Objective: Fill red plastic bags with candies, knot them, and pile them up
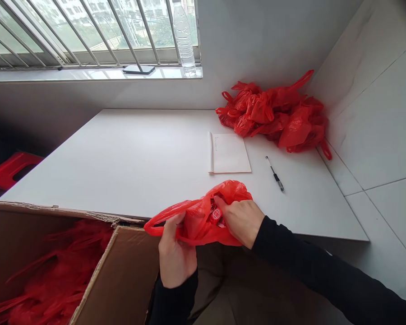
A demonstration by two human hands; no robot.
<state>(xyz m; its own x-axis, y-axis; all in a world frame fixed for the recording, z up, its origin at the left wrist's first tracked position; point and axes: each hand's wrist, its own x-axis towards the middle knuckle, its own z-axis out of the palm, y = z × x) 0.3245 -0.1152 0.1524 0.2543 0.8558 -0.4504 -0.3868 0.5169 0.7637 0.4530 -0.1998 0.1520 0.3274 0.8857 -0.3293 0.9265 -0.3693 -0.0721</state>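
Note:
A red plastic bag (198, 223) hangs at the table's front edge, its mouth gathered open. My left hand (177, 255) is closed on the bag's left side, the thumb on top near a handle loop. My right hand (245, 220) reaches into the mouth from the right, its fingers curled and mostly hidden inside. What they hold, if anything, I cannot make out. Beside those fingers, small red-and-white wrapped pieces (216, 215) show inside the bag.
A cardboard box (128, 266) at the lower left contains loose red bags (67, 266). On the white table (149, 153) lie a paper pad (232, 153), a pen (275, 175) and a heap of red bags (274, 113). The windowsill bears a phone (138, 69) and a plastic bottle (184, 40).

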